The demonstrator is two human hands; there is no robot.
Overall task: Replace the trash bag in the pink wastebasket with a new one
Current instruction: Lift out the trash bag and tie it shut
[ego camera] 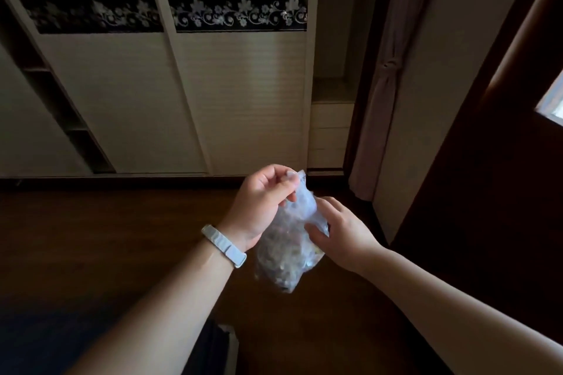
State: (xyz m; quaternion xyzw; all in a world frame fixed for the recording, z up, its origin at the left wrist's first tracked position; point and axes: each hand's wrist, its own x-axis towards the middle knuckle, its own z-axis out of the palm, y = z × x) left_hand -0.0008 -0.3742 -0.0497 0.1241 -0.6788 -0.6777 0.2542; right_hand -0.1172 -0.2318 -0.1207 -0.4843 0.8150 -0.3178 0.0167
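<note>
Open dark floor (106,253) surrounds the hands; wardrobe doors (182,100) and curtain (384,106) stand well beyond.

I see the trash bag (286,250) hanging above the floor (122,237), between my two hands: left hand (259,204) at its top, right hand (341,231) against its right side. Behind them stands the wardrobe (182,94), with the curtain (384,94) to its right.

Crinkled clear plastic bag (286,253); glossy wood floor (122,237)
</note>
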